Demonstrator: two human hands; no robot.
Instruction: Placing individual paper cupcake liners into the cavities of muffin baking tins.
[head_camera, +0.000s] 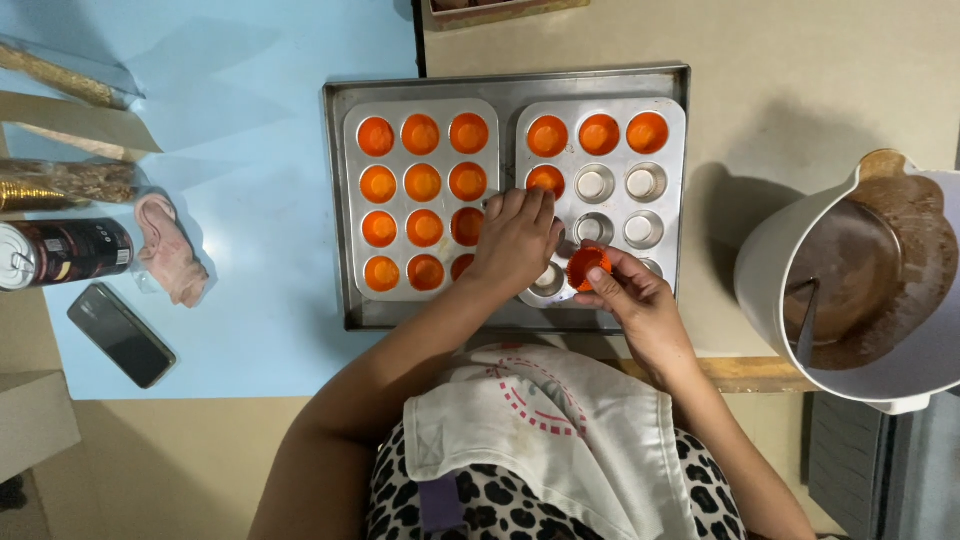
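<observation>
Two silver muffin tins sit side by side on a metal baking tray (340, 200). The left tin (352, 200) has orange paper liners in all its cups that show. The right tin (672, 190) has orange liners in the top row and one below; several other cups are bare metal. My right hand (640, 305) pinches an orange paper liner (585, 265) just above the lower cups of the right tin. My left hand (515, 240) rests palm down, fingers apart, across the gap between the tins, hiding a few cups.
A white jug (800, 330) of brown batter with a utensil in it stands at the right. On the blue mat (250, 100) at left lie a dark can (65, 252), a phone (120, 335), a pinkish cloth (170, 250) and clear bags. A wooden table edge runs below the tray.
</observation>
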